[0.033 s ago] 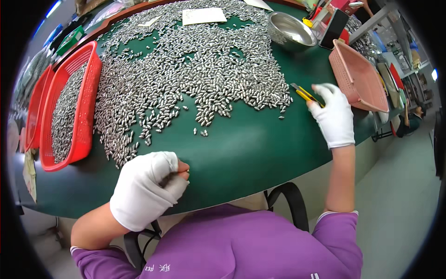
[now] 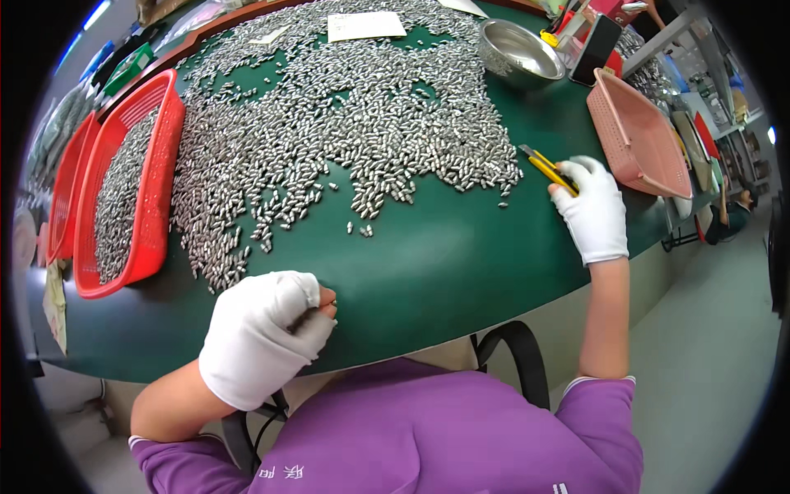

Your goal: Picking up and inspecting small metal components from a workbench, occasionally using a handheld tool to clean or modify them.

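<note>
My left hand (image 2: 262, 337), in a white glove with bare fingertips, is closed in a fist-like pinch near the front edge of the table. A tiny bit of something shows at its fingertips, too small to name. To the right, my gloved right hand (image 2: 594, 210) has its fingers curled round the yellow handle of a utility knife (image 2: 544, 167), which lies with its blade pointing to the far left. A wide spread of small silvery metal pieces (image 2: 346, 123) covers much of the green table (image 2: 428, 263). Several strays lie in front of the spread.
At left stands a red plastic basket (image 2: 156, 198) full of the same metal pieces, with another red basket (image 2: 66, 198) beside it. A metal bowl (image 2: 522, 53) and a pink basket (image 2: 642, 136) stand at right. White paper (image 2: 366, 26) lies across the pieces.
My right hand's fingers, spread beside the utility knife before, have curled in round its handle. The left hand has stayed closed in nearly the same place. The view has shifted slightly.
</note>
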Demonstrator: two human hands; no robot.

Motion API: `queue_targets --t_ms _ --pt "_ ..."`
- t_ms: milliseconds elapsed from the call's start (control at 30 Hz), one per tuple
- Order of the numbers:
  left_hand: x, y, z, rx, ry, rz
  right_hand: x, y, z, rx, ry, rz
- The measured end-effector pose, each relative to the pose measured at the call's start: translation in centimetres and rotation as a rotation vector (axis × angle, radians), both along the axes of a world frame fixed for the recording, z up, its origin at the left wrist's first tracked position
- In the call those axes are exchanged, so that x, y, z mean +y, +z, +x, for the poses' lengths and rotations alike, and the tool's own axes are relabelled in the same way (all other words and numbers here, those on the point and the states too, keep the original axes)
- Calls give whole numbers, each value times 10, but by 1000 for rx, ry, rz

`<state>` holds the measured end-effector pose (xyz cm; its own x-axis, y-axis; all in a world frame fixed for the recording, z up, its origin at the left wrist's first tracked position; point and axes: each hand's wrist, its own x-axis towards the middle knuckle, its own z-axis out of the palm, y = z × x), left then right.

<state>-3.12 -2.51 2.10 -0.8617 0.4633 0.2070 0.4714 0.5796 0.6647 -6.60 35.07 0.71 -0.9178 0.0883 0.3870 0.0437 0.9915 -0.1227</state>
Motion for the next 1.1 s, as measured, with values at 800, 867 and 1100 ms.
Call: queue_targets --t_ms 800,867,1100 --pt "15 -18 45 1 223 -119 -147 -6 126 -392 599 -253" --pt "15 -19 47 -9 220 -116 -149 -2 125 -386 594 -195" --pt "15 -22 46 -40 254 -77 -157 0 125 -355 572 -97"
